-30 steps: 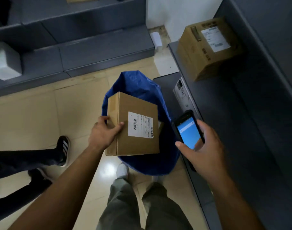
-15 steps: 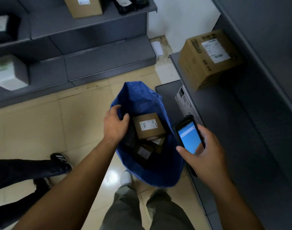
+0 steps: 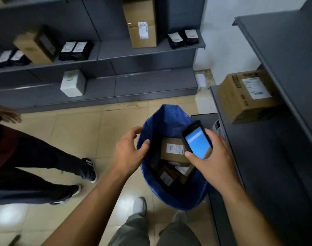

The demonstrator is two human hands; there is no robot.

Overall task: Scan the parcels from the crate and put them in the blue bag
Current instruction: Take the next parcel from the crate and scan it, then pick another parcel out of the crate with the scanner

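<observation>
Having released the brown parcel (image 3: 173, 150) into blue bag (image 3: 166, 118): left hand (image 3: 129, 151) now empty, fingers spread; right hand (image 3: 212, 160) gripping scanner (image 3: 196, 139). Next crate parcel due.

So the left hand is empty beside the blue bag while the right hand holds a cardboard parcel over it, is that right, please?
Not quite: in the head view the right hand holds the handheld scanner, not a cardboard parcel; the parcels already lie inside. The left hand is indeed empty beside the blue bag.
</observation>
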